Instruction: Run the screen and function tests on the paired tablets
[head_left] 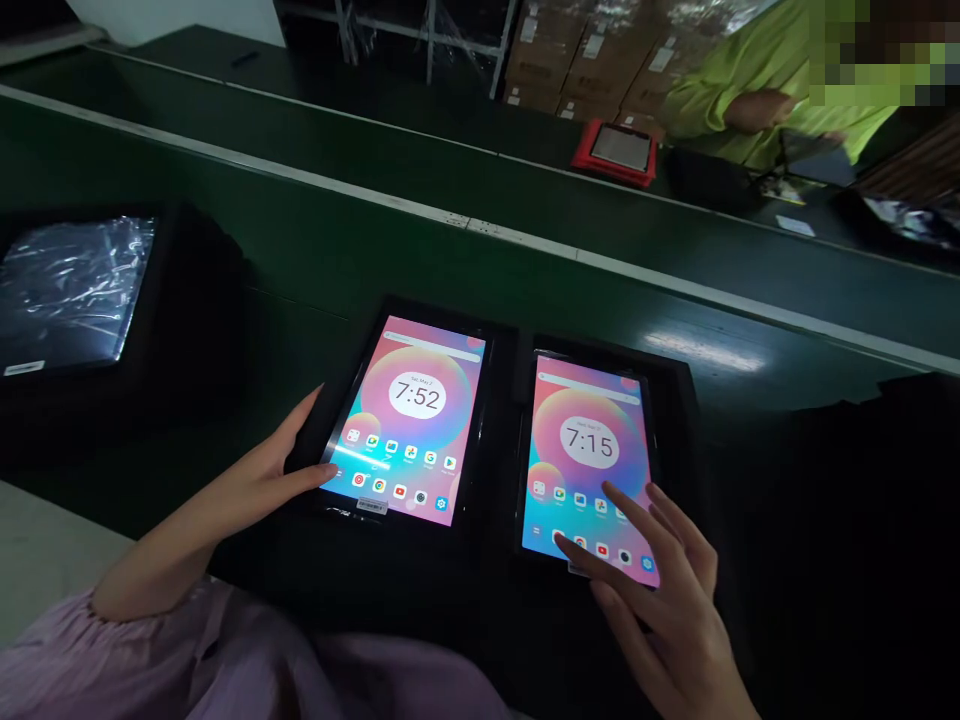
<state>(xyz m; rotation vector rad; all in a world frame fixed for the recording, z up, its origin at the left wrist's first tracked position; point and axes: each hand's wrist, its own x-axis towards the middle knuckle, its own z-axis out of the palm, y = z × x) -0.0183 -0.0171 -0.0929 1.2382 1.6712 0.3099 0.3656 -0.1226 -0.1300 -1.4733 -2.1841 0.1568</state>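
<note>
Two lit tablets lie side by side in front of me, each within a black surround like a tray. The left tablet point(420, 420) reads 7:52 and has a small label at its lower edge. My left hand point(274, 465) grips its left side, thumb over the lower left corner, the other fingers partly hidden along the dark edge. On the right tablet point(589, 440) the clock reads 7:15. Over its lower part my right hand point(660, 590) is spread open, the index fingertip at the bottom icon row and another finger above it; contact is unclear.
A film-wrapped tablet point(71, 290) rests on a black stack at the left. Dark material point(885, 480) is piled at right. Across the green bench point(300, 235), a person in a yellow-green top point(742, 75) handles a dark flat item near a red stack point(616, 178). Cartons point(551, 50) stand behind.
</note>
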